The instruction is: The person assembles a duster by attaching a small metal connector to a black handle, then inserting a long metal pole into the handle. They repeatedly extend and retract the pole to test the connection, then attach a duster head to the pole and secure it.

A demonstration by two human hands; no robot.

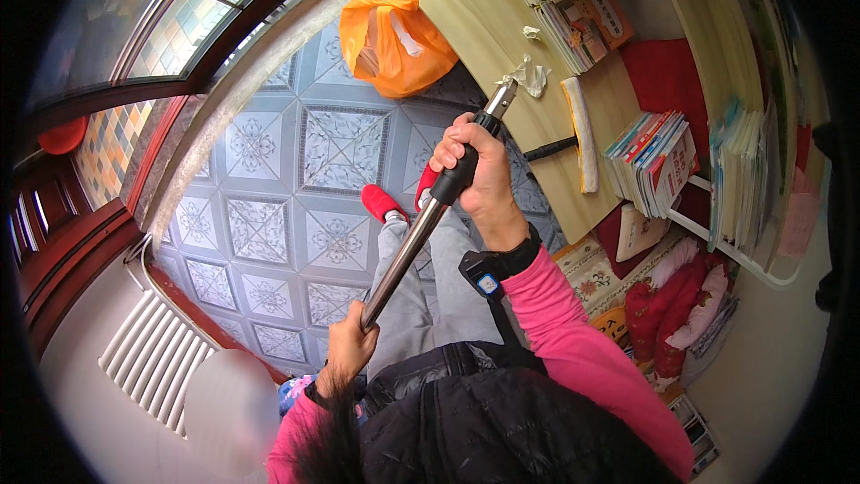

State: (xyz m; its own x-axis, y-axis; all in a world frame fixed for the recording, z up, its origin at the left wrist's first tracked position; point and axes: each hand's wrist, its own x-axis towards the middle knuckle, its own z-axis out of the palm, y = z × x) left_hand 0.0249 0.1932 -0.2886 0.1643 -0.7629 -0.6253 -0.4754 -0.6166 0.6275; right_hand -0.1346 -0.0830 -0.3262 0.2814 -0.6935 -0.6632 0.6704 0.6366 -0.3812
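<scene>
I hold a long metal pole [408, 251] with a black grip, slanting from lower left up to the right. My right hand [481, 170] is wrapped around the black grip near the upper end. My left hand [349, 341] clasps the bare metal shaft lower down. The pole's tip [504, 91] reaches the edge of a light wooden desk [466, 18]. A flat white-padded head with a black stub [580, 136] lies on that desk, apart from the pole's tip. Below the pole are my grey trousers and red shoes [382, 203].
An orange plastic bag [394, 36] sits on the patterned tile floor by the desk. Crumpled paper [533, 74] and stacks of books [658, 157] lie on the desk. A white radiator [157, 358] is at lower left, windows at upper left, red cushions at right.
</scene>
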